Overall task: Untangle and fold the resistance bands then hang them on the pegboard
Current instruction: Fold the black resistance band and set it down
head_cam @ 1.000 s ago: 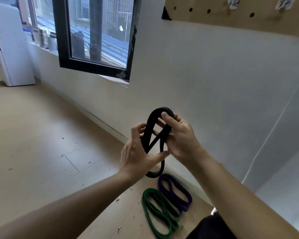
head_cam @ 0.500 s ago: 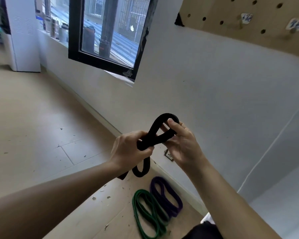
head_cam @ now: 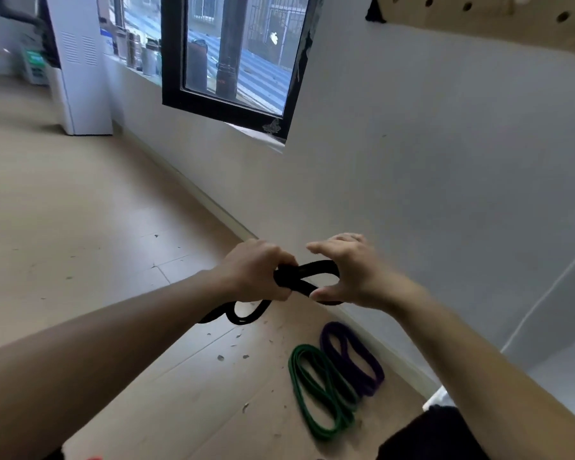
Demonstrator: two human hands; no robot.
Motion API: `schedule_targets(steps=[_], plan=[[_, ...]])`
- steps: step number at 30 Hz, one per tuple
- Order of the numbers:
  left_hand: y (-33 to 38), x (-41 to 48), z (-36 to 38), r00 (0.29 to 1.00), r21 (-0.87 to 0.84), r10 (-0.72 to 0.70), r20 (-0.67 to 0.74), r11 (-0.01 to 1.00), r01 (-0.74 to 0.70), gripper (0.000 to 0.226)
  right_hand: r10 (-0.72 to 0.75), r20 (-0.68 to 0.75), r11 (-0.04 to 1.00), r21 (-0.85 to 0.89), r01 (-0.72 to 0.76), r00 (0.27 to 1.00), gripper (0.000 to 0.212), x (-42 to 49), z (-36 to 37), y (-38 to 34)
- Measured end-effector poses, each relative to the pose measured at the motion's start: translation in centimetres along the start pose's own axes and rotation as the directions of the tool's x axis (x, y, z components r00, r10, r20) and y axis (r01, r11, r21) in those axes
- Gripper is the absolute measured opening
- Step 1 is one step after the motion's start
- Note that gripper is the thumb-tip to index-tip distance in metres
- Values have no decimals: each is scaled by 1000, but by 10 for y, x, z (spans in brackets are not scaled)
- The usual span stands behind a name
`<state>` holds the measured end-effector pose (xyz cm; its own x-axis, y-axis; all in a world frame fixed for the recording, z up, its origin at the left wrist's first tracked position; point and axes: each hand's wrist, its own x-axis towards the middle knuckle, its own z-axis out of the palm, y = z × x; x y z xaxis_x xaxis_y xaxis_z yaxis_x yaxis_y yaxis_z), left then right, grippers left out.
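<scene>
Left grip (head_cam: pixel 256 273): fist clamped round the bunched black band (head_cam: pixel 316 268), centre frame.
Right grip (head_cam: pixel 356 270): fingers spread, loop hooked in the thumb crook.
Tip: keep those flat, matte strands untwisted and the loops even.
On the floor (head_cam: pixel 80 227): green band (head_cam: pixel 316 390) and purple band (head_cam: pixel 352 360), coiled ovals, lower right.

Both bare forearms reached forward from the lower corners of the view, wrists close together at mid-frame. The left hand (head_cam: pixel 253 273) was knuckles-up, fingers curled tight in a fist around the black band (head_cam: pixel 309 277). Just beside it, the right hand (head_cam: pixel 352 273) was spread in a C, fingers (head_cam: pixel 319 249) straight above the band's loop and thumb (head_cam: pixel 319 296) below, touching it.
</scene>
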<state>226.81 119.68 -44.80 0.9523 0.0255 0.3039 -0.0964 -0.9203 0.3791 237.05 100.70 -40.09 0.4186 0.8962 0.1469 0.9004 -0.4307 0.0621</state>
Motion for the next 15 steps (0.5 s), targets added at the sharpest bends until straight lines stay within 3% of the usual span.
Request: schedule_targets(steps=[3, 6, 9, 15], plan=[[-4, -7, -1, 1000, 1, -4, -26, 1000, 4, 33, -26, 90, 999, 43, 23, 996, 79, 3, 7, -8], [-10, -13, 0, 998, -60, -2, -55, 998, -1, 37, -46, 21, 987, 152, 43, 999, 44, 5, 17, -11], [-14, -17, 1, 997, -78, -14, -74, 997, 8, 35, -48, -31, 973, 224, 54, 998, 25, 5, 25, -11], [-32, -32, 24, 985, 32, -107, 138, 994, 104, 37, 53, 108, 933, 349, -88, 993, 20, 3, 51, -1]])
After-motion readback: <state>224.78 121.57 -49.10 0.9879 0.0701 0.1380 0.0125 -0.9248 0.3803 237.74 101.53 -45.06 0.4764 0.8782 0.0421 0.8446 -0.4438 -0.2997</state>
